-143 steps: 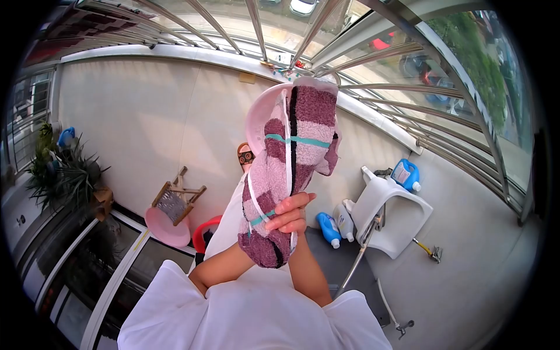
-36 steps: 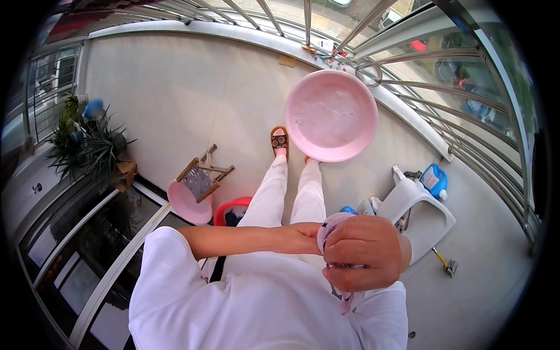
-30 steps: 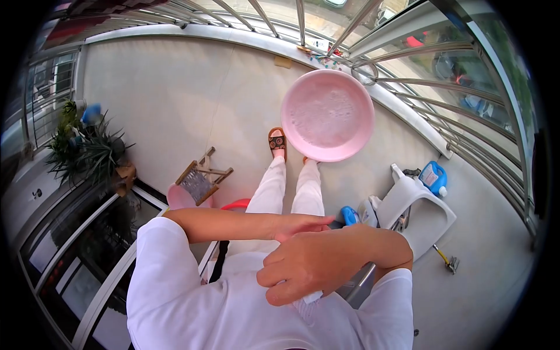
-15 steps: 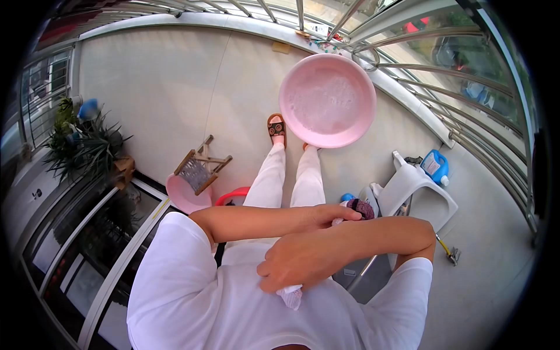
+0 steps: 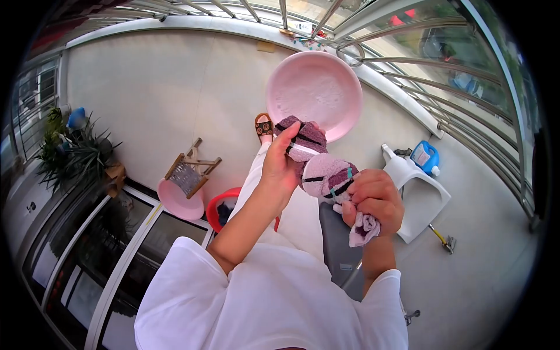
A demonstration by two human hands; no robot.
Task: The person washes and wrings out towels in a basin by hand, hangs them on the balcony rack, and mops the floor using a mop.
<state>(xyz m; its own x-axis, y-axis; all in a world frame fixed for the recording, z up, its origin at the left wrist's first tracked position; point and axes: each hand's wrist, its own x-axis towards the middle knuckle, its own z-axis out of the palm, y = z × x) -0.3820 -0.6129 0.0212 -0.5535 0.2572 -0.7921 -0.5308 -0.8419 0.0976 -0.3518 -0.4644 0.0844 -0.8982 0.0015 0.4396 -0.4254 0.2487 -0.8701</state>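
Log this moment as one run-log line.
left hand: grips striped towel | right hand: grips its other end | towel: twisted, above pink basin

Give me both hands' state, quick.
Left hand: closed on one end of the striped fuzzy sock.
Right hand: closed on the sock's other end, twisted between them.

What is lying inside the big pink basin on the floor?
The pink basin shows only a pale, foamy-looking bottom. The striped towel and left hand cover its lower edge, so that part is hidden.
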